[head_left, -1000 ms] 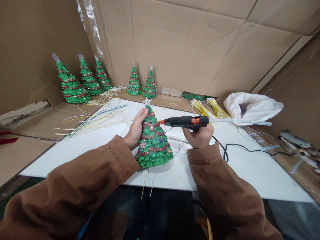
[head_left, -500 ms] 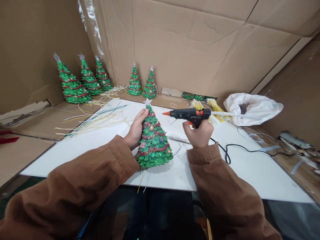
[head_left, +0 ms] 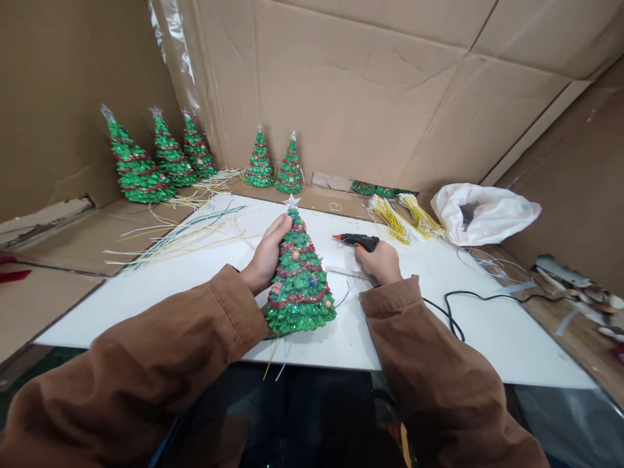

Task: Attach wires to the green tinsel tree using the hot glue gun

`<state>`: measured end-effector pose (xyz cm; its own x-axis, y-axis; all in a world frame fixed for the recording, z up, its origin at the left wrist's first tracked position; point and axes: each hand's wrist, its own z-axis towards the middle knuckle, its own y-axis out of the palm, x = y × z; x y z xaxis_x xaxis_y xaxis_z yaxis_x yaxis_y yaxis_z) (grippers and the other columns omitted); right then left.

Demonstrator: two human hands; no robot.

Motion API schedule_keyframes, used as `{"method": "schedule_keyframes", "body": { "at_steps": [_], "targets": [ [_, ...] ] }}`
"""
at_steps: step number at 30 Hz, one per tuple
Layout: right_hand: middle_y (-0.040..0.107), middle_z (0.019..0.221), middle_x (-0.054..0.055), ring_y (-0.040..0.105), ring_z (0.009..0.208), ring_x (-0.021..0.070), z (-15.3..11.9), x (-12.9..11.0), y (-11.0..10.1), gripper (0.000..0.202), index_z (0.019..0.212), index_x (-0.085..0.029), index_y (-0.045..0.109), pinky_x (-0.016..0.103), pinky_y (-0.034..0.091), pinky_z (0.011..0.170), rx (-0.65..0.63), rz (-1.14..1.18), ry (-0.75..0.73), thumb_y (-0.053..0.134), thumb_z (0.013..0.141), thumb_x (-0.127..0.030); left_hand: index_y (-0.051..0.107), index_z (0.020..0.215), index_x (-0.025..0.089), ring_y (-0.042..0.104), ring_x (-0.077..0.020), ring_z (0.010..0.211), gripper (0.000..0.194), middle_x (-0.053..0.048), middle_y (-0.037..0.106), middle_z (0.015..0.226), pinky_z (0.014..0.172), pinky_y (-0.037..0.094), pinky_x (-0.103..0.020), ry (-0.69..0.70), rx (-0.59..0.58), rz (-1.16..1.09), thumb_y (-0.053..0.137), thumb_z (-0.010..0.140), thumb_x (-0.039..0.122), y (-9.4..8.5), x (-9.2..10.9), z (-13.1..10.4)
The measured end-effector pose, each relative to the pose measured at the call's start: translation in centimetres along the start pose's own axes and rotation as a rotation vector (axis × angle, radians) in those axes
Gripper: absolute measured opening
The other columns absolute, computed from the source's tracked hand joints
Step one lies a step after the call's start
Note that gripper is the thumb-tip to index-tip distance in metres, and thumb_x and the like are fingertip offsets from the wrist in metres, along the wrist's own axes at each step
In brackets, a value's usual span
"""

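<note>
A green glittery Christmas tree (head_left: pixel 301 286) with red garlands and a clear star on top is held tilted over the front of the white board (head_left: pixel 195 305). Wrapped around its left side is my left hand (head_left: pixel 266 257), with yellow and white wires hanging below the base. To the right of the tree, my right hand (head_left: pixel 383 262) is closed on a black and orange glue gun (head_left: pixel 358 241), low over the board, its orange tip pointing left. The gun's handle is mostly hidden by my fingers.
Several similar trees (head_left: pixel 139 170) stand at the back left, two more (head_left: pixel 260 162) at the back middle. Loose wires (head_left: pixel 185 234) lie on the left. Yellow-white wire bundles (head_left: pixel 392 218), a white plastic bag (head_left: pixel 511 211) and a black cable (head_left: pixel 511 297) are on the right.
My right hand has lowered the glue gun toward the board and turned it, so less of the gun and its glue stick shows. The held tree has hardly moved.
</note>
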<state>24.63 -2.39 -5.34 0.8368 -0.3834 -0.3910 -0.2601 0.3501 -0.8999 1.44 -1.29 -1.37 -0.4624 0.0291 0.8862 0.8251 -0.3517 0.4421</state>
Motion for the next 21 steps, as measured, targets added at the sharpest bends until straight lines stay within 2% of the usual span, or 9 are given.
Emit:
{"method": "schedule_keyframes", "body": {
  "at_steps": [4,6,8,10,15,18,21],
  "targets": [
    [0.068,0.09,0.023,0.065,0.088,0.0318,0.2,-0.1,0.3,0.052,0.097,-0.003,0.065,0.034,0.046,0.068,-0.026,-0.073,0.043,0.051,0.075,-0.048,0.051,0.082,0.019,0.06,-0.0143,0.057,0.028,0.0,0.061,0.073,0.054,0.048,-0.028,-0.102,-0.018,-0.068,0.062,0.076,0.045,0.3,0.5,0.1],
    [0.067,0.093,0.024,0.064,0.091,0.0335,0.1,-0.2,0.3,0.056,0.101,-0.002,0.063,0.036,0.047,0.071,-0.049,-0.09,0.058,0.051,0.074,-0.05,0.05,0.079,0.02,0.057,-0.0154,0.049,0.03,0.0,0.06,0.064,0.047,0.045,-0.028,-0.225,0.001,-0.108,0.058,0.078,0.048,0.5,0.7,0.2],
    [0.065,0.096,0.026,0.063,0.095,0.0343,0.0,-0.3,0.2,0.059,0.104,0.0,0.06,0.038,0.047,0.076,-0.056,-0.105,0.064,0.05,0.075,-0.051,0.051,0.073,0.02,0.051,-0.0149,0.039,0.033,0.001,0.053,0.049,0.04,0.041,-0.028,-0.355,0.037,-0.133,0.053,0.08,0.052,0.6,1.0,0.3],
    [0.063,0.101,0.028,0.06,0.1,0.0355,-0.2,-0.5,0.1,0.063,0.107,0.001,0.059,0.04,0.045,0.081,-0.048,-0.114,0.07,0.047,0.078,-0.054,0.052,0.065,0.02,0.048,-0.0144,0.035,0.038,0.001,0.047,0.041,0.038,0.041,-0.028,-0.423,0.064,-0.137,0.05,0.081,0.054,0.6,1.2,0.3],
    [0.059,0.109,0.03,0.056,0.107,0.0391,-0.4,-0.8,0.0,0.067,0.112,0.003,0.056,0.044,0.043,0.088,-0.063,-0.104,0.09,0.043,0.08,-0.055,0.054,0.059,0.018,0.053,-0.0154,0.039,0.036,-0.003,0.056,0.047,0.04,0.045,-0.029,-0.434,0.05,-0.063,0.058,0.073,0.052,0.1,1.2,0.3],
    [0.059,0.109,0.03,0.056,0.107,0.0395,-0.4,-0.7,0.0,0.066,0.112,0.002,0.056,0.046,0.043,0.088,-0.07,-0.098,0.093,0.043,0.081,-0.055,0.053,0.063,0.019,0.047,-0.0135,0.034,0.03,-0.001,0.053,0.045,0.032,0.036,-0.026,-0.437,0.022,-0.021,0.063,0.069,0.047,-0.1,1.1,0.2],
    [0.058,0.11,0.029,0.055,0.107,0.0392,-0.4,-0.7,0.0,0.066,0.113,0.002,0.055,0.045,0.043,0.088,-0.081,-0.106,0.096,0.043,0.082,-0.054,0.052,0.073,0.02,0.046,-0.0117,0.034,0.022,0.003,0.051,0.047,0.031,0.032,-0.022,-0.361,-0.004,-0.029,0.066,0.068,0.036,-0.2,1.1,0.0]
  ]
}}
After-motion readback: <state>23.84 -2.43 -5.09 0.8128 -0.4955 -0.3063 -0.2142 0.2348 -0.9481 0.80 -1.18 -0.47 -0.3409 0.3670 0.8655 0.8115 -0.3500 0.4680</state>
